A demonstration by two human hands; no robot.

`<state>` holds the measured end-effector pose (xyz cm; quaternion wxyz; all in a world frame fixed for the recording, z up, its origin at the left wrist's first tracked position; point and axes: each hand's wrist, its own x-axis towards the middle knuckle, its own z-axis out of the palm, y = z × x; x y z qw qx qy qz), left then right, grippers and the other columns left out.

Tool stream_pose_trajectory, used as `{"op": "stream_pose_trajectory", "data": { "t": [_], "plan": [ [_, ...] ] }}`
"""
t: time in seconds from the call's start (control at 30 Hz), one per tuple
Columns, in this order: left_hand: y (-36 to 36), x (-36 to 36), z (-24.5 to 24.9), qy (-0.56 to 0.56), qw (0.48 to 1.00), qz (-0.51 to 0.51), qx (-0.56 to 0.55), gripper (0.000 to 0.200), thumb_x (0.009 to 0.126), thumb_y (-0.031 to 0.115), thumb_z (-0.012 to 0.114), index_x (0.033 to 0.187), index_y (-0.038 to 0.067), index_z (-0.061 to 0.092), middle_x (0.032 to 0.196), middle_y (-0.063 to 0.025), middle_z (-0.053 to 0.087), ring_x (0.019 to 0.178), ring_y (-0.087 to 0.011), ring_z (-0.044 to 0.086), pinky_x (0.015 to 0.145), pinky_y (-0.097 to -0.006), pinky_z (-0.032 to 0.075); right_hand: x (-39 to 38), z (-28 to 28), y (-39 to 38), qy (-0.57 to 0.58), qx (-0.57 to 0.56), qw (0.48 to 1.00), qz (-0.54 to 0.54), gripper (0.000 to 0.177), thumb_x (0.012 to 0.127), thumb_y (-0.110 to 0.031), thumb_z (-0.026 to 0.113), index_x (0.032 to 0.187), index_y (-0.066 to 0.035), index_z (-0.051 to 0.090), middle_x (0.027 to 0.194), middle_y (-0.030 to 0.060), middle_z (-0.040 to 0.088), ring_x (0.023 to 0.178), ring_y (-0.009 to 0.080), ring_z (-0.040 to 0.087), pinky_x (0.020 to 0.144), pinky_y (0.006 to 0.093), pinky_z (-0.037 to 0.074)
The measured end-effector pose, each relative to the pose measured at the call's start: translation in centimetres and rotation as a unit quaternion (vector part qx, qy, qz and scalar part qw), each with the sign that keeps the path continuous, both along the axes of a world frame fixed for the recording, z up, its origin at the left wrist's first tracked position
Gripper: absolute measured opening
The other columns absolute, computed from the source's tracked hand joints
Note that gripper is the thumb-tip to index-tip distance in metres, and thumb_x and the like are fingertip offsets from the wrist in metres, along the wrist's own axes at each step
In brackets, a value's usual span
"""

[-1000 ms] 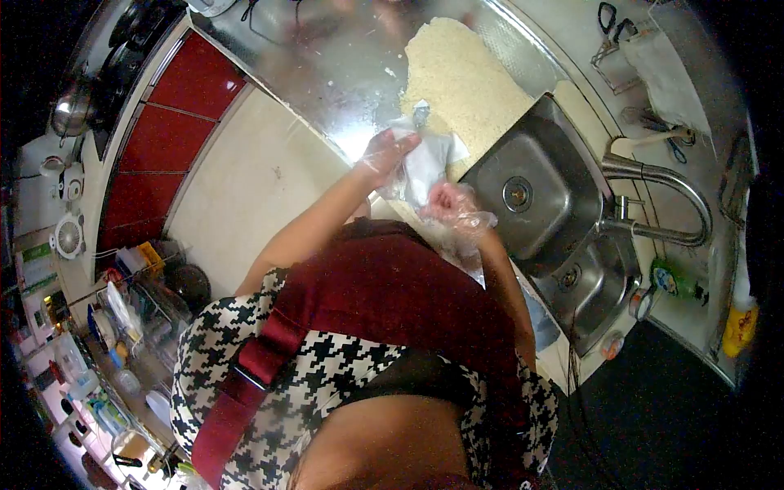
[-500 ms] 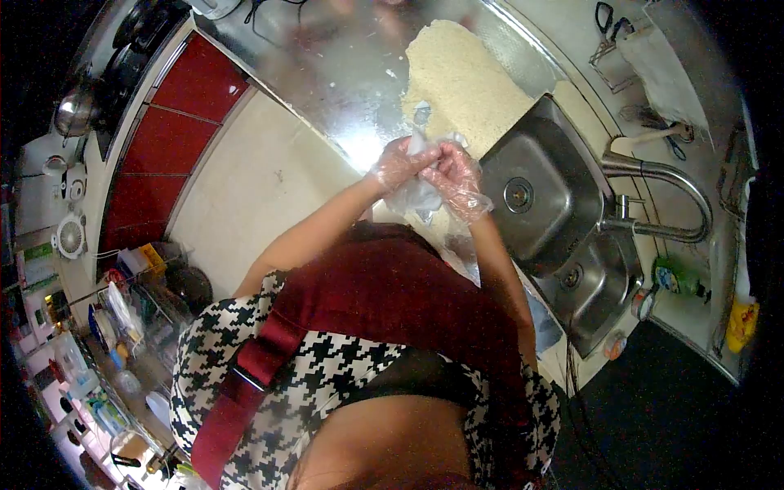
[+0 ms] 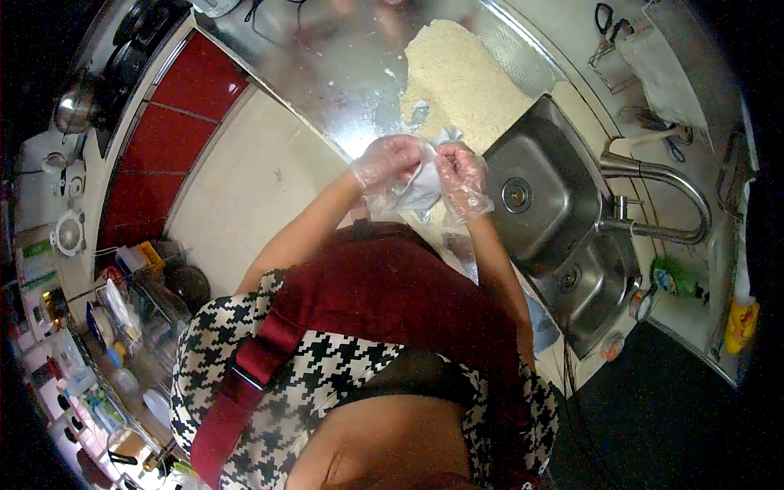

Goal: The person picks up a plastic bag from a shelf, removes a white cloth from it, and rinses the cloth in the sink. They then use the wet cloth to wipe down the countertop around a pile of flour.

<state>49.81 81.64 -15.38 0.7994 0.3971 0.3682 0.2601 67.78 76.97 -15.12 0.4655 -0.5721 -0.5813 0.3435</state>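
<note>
Both hands gloved in loose clear film. Left hand (image 3: 390,159) curled nearly closed, fingertips pinching the upper edge of a crumpled piece of thin plastic (image 3: 420,189); right hand (image 3: 460,173) likewise curled, thumb and fingers nipping the same piece from the other side. Cannot tell whether it is a bag or a spare glove. The plastic hangs between the two hands, above the front edge of the steel counter (image 3: 343,73), just beside the sink (image 3: 539,196) and near the pale crumbly layer (image 3: 461,77) spread on the counter. Judgement: film on film slips, so grip with the fingertip pads close to the edge, draw the two sides apart evenly and slowly, and hold the piece clear of the crumbs and out of the basin
</note>
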Motion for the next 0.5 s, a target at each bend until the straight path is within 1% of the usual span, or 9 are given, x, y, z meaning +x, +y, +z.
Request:
{"op": "stream_pose_trajectory", "data": {
  "t": [0.03,0.1,0.13,0.2,0.23,0.3,0.33,0.4,0.5],
  "plan": [
    [0.1,0.1,0.7,0.0,1.0,0.001,0.0,0.03,0.08,0.019,0.062,0.105,0.005,0.054,0.091,-0.0026,0.057,0.08,-0.0128,0.054,0.068,-0.0257,0.047,-0.1,0.5,0.1,0.0,0.0,1.0,0.001,0.011,0.076,-0.013,0.061,0.083,-0.004,0.059,0.076,0.0087,0.06,0.064,0.018,0.057,0.06,0.0302,0.046],
    [0.4,0.3,2.4,0.07,0.997,-0.012,-0.022,0.029,0.08,0.021,0.062,0.104,0.005,0.055,0.089,-0.0027,0.057,0.08,-0.0119,0.053,0.07,-0.0268,0.046,-0.1,1.7,0.2,-0.096,0.072,0.992,0.045,0.011,0.076,-0.012,0.06,0.083,-0.004,0.059,0.078,0.0107,0.059,0.067,0.0198,0.058,0.062,0.0296,0.046],
    [0.4,0.4,2.1,0.069,0.997,-0.012,-0.023,0.029,0.08,0.021,0.062,0.104,0.005,0.055,0.089,-0.0027,0.057,0.08,-0.0119,0.053,0.07,-0.0268,0.046,-0.2,2.2,0.1,-0.096,0.072,0.992,0.045,0.011,0.076,-0.012,0.06,0.083,-0.004,0.059,0.078,0.0107,0.059,0.067,0.0198,0.058,0.062,0.0296,0.046],
    [0.4,0.5,1.4,0.143,0.979,-0.003,0.148,0.025,0.081,0.022,0.061,0.099,0.005,0.056,0.088,-0.0021,0.058,0.081,-0.0115,0.052,0.072,-0.0276,0.045,-0.4,2.8,-0.1,-0.093,0.048,0.99,0.098,0.011,0.076,-0.012,0.06,0.085,-0.005,0.059,0.08,0.0085,0.059,0.07,0.0166,0.057,0.065,0.0282,0.046],
    [0.3,0.5,1.9,0.142,0.979,-0.003,0.148,0.025,0.081,0.022,0.061,0.099,0.005,0.056,0.088,-0.0021,0.058,0.081,-0.0115,0.052,0.072,-0.0276,0.045,-0.2,2.3,-0.1,-0.093,0.048,0.99,0.098,0.011,0.076,-0.012,0.06,0.085,-0.005,0.059,0.08,0.0085,0.059,0.07,0.0166,0.057,0.065,0.0282,0.046],
    [0.2,0.6,3.2,0.172,0.976,0.006,0.133,0.022,0.08,0.022,0.062,0.092,0.005,0.056,0.087,-0.0014,0.057,0.082,-0.0116,0.052,0.075,-0.0282,0.044,0.3,0.3,-0.3,0.051,0.027,0.994,0.091,0.013,0.079,-0.013,0.061,0.088,-0.005,0.058,0.08,0.0046,0.058,0.069,0.0124,0.054,0.064,0.0271,0.046],
    [0.2,0.6,3.1,0.172,0.976,0.006,0.133,0.022,0.08,0.022,0.062,0.092,0.005,0.056,0.087,-0.0014,0.057,0.082,-0.0116,0.052,0.075,-0.0282,0.044,0.4,0.0,-0.3,0.052,0.026,0.994,0.091,0.013,0.079,-0.013,0.061,0.088,-0.005,0.058,0.08,0.0046,0.058,0.069,0.0124,0.054,0.064,0.0271,0.046],
    [0.2,0.4,2.7,0.157,0.967,0.004,0.201,0.016,0.079,0.018,0.063,0.087,0.006,0.056,0.077,0.0019,0.054,0.072,-0.0065,0.048,0.067,-0.0225,0.042,0.5,-0.3,-0.4,0.266,-0.062,0.962,0.013,0.014,0.082,-0.012,0.06,0.091,-0.003,0.054,0.076,0.0022,0.054,0.066,0.0095,0.052,0.059,0.0231,0.045],
    [0.4,0.6,1.1,0.096,0.97,0.036,0.221,0.014,0.077,0.014,0.064,0.084,0.006,0.056,0.078,0.0021,0.054,0.072,-0.0064,0.048,0.066,-0.0224,0.042,0.3,1.0,-0.2,0.296,-0.108,0.949,0.014,0.017,0.082,-0.013,0.061,0.093,-0.004,0.053,0.072,0.0008,0.053,0.059,0.0068,0.049,0.053,0.0202,0.042]
  ]
}}
